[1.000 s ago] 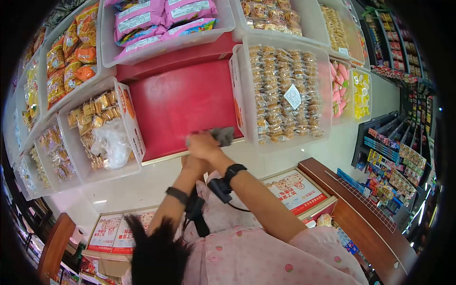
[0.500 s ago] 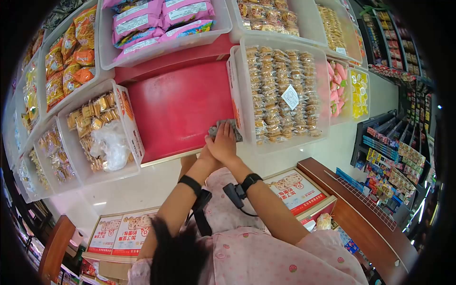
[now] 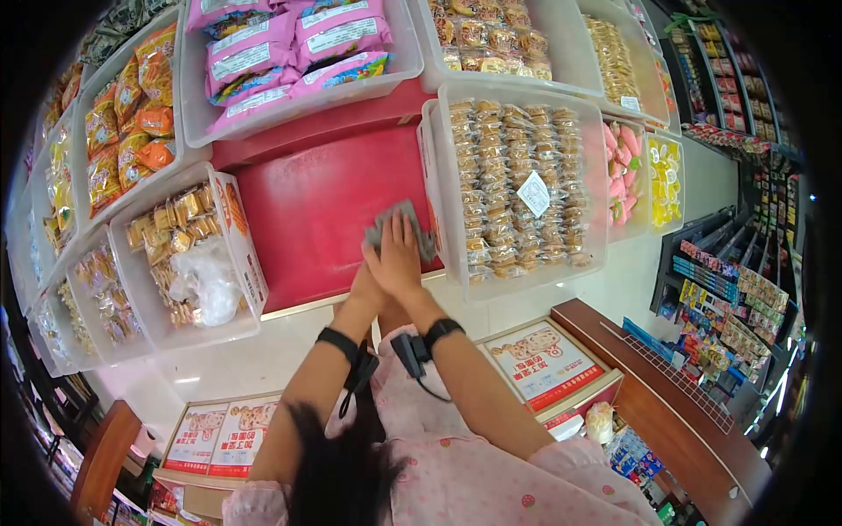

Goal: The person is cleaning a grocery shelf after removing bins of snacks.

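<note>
Pale pink dotted shirt, black bands on both wrists

The shirt (image 3: pixel 491 478) is light pink with small red spots and short sleeves that leave the forearms bare. Each wrist wears a black strap: the left band (image 3: pixel 337 343) and the right band (image 3: pixel 441 331); a small dark device (image 3: pixel 408 352) with a thin black cable hangs below. Dark hair (image 3: pixel 338 478) shows at the bottom.

A snack shop: clear bins (image 3: pixel 517 175) of packaged sweets, stocked shelves (image 3: pixel 728 307) alongside.
</note>
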`<state>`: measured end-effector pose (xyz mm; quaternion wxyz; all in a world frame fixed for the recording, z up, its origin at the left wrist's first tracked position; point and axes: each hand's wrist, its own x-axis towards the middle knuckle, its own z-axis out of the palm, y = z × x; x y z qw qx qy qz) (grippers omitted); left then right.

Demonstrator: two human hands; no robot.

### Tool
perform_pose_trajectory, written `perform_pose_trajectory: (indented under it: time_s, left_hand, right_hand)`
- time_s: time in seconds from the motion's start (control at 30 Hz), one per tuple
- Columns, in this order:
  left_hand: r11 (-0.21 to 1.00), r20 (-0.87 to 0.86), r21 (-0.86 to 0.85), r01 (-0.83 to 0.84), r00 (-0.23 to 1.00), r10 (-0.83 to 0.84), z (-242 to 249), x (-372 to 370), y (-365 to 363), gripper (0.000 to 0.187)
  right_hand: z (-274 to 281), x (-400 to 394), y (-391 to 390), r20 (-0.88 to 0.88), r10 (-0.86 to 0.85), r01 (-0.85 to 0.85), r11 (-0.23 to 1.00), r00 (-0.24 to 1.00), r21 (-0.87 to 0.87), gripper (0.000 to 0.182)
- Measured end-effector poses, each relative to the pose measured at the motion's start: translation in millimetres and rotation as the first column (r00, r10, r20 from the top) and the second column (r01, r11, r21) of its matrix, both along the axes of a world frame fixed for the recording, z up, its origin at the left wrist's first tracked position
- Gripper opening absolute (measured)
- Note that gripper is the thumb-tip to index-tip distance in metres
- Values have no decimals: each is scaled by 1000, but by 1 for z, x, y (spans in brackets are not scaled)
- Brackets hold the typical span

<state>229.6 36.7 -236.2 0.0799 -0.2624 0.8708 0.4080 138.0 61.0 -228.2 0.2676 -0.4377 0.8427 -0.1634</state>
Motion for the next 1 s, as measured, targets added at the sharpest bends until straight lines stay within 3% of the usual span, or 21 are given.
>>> perform_pose_trajectory:
  time_s: [0.1, 0.17, 0.3, 0.43, 0.63, 0.73, 0.8, 0.87, 1.0]
  left_hand:
    - [1000, 45, 28, -7, 999, 6, 22, 11, 4, 60]
    - [998, 60, 52, -29, 998, 26, 23, 6, -6, 59]
    - [992, 49, 111, -65, 997, 60, 16, -14, -50, 57]
    - [997, 48, -81, -19, 999, 23, -8, -24, -87, 58]
    - [999, 9, 31, -20, 1000, 20, -4, 5, -39, 58]
    - [999, 0, 13, 52, 999, -52, 24, 37, -20, 59]
    - [1000, 83, 6, 7, 997, -8, 26, 34, -28, 61]
    - [980, 75, 167, 111, 989, -125, 19, 27, -46, 54]
    - [996, 51, -43, 82, 995, -80, 1, -5, -70, 56]
  right_hand:
    - [5, 11, 19, 30, -29, 27, 996, 999, 82, 75]
    - [7, 4, 13, 142, -34, 13, 989, 989, 146, 78]
    - [6, -14, -41, 108, -3, -9, 994, 994, 112, 89]
    - [11, -21, -114, 146, -119, 86, 973, 982, 214, 95]
    - [19, 5, -51, 181, 101, -143, 961, 978, 237, 90]
    - [22, 24, -11, 223, 120, -179, 947, 967, 266, 88]
    - [18, 22, -20, 237, 100, -167, 945, 966, 281, 86]
    - [16, 15, -38, 200, 107, -155, 958, 974, 240, 86]
    - [5, -19, -101, 135, 53, -77, 980, 989, 184, 88]
